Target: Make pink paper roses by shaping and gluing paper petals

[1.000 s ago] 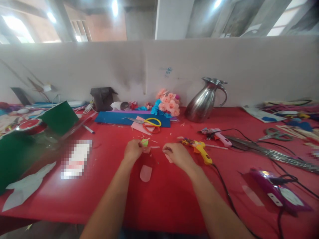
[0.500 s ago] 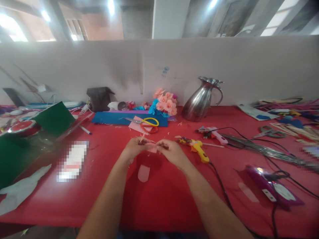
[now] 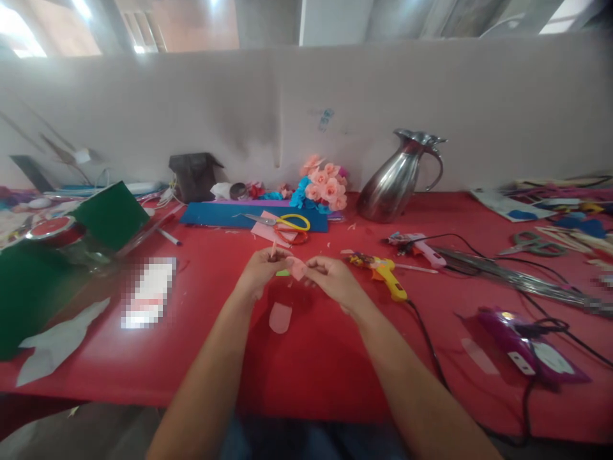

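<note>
Between my two hands a small pink paper piece (image 3: 297, 269) is held up over the red table (image 3: 316, 364). My left hand (image 3: 262, 271) pinches its left side, and a thin pink stick-like bit stands up from those fingers. On the paper's right edge, the fingertips of my right hand (image 3: 330, 276) are closed. A bit of light green (image 3: 282, 273) shows under the left fingers. Below the hands lies a loose pink petal-shaped piece (image 3: 280, 318). Beyond them, yellow-handled scissors (image 3: 292, 222) rest on pink paper and a blue sheet (image 3: 215, 216).
To the right lie a yellow glue gun (image 3: 390, 281), a pink glue gun (image 3: 426, 251) and a purple power strip (image 3: 531, 351) with black cords. A steel jug (image 3: 395, 182) and pink paper flowers (image 3: 328, 184) stand behind. Green sheets (image 3: 112, 216) are at left.
The pink piece between my fingers is turned and now shows a broader, rounded face. Light green has come into sight beside it. The camera view has tilted down slightly.
</note>
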The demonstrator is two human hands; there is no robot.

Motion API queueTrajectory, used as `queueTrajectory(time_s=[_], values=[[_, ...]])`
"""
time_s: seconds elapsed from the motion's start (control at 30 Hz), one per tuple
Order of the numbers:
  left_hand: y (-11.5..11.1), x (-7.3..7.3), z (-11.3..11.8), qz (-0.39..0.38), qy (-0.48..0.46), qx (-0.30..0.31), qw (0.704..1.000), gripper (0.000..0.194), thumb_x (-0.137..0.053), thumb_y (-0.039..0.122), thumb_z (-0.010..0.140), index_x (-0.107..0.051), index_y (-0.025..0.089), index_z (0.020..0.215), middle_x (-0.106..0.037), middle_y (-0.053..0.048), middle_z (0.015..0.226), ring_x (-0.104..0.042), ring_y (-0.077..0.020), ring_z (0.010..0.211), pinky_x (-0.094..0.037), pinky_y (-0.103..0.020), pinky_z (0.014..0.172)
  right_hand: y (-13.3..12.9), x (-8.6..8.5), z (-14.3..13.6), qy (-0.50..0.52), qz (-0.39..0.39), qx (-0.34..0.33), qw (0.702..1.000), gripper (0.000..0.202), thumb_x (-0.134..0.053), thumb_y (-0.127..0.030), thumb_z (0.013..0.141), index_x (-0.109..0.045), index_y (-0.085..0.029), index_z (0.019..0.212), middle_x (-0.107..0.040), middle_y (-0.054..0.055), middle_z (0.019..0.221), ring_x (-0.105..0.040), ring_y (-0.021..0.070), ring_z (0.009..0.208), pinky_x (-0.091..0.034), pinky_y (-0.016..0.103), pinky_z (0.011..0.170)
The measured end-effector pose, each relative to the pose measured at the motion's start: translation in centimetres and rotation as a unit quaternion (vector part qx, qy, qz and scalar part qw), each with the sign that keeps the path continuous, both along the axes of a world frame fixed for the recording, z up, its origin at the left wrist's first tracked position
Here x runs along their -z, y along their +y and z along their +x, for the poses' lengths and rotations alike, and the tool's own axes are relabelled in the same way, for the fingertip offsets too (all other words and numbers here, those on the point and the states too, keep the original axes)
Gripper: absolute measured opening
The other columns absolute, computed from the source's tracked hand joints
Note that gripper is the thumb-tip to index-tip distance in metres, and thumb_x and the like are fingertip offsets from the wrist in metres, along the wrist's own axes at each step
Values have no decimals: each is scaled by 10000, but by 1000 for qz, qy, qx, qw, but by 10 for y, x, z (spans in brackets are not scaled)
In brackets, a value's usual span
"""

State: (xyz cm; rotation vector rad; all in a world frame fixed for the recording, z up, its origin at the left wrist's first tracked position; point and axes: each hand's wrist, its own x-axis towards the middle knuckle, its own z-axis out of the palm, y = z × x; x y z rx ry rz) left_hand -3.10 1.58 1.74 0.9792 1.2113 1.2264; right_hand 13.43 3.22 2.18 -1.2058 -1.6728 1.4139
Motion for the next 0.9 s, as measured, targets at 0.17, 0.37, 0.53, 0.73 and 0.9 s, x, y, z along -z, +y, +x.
queueTrajectory(time_s=[0.17, 0.37, 0.53, 0.73, 0.9], values=[[-2, -5, 4, -7, -8, -18, 1000, 211, -731, 267, 596, -637, 142, 737, -571, 9, 622, -472, -62, 528, -353, -192, 521, 1, 0, 0, 14, -14, 23, 1000, 106, -563, -277, 722, -572, -172, 718, -631, 13, 633, -584, 120, 586, -451, 243, 601], [-2, -1, 12, -36, 19, -41, 998, 148, -691, 212, 625, -632, 136, 738, -599, -14, 640, -525, -83, 559, -367, -190, 514, 7, 14, 1, 23, 85, 53, 995, 201, -611, -271, 680, -550, -214, 863, -637, 3, 768, -604, 145, 720, -456, 272, 680], [0, 4, 11, -91, 3, 2, 996, 247, -691, 235, 633, -624, 146, 854, -614, -18, 643, -504, -73, 482, -313, -181, 440, 8, 26, -3, 66, 66, 42, 995, 106, -581, -268, 688, -560, -196, 762, -597, -8, 698, -578, 133, 633, -466, 267, 616], [0, 5, 6, -92, -19, 37, 995, 355, -691, 139, 595, -598, 148, 937, -642, -33, 697, -514, -68, 489, -319, -174, 449, 7, 24, -4, 64, 54, 80, 993, 91, -563, -241, 677, -568, -182, 746, -595, -1, 713, -574, 128, 620, -467, 257, 591], [0, 5, 7, -97, -4, 22, 995, 335, -687, 159, 608, -606, 156, 932, -631, -26, 689, -503, -66, 489, -312, -177, 445, 5, 20, -4, 51, 53, 76, 994, 109, -572, -261, 683, -579, -177, 752, -609, 2, 694, -573, 126, 622, -461, 254, 605]])
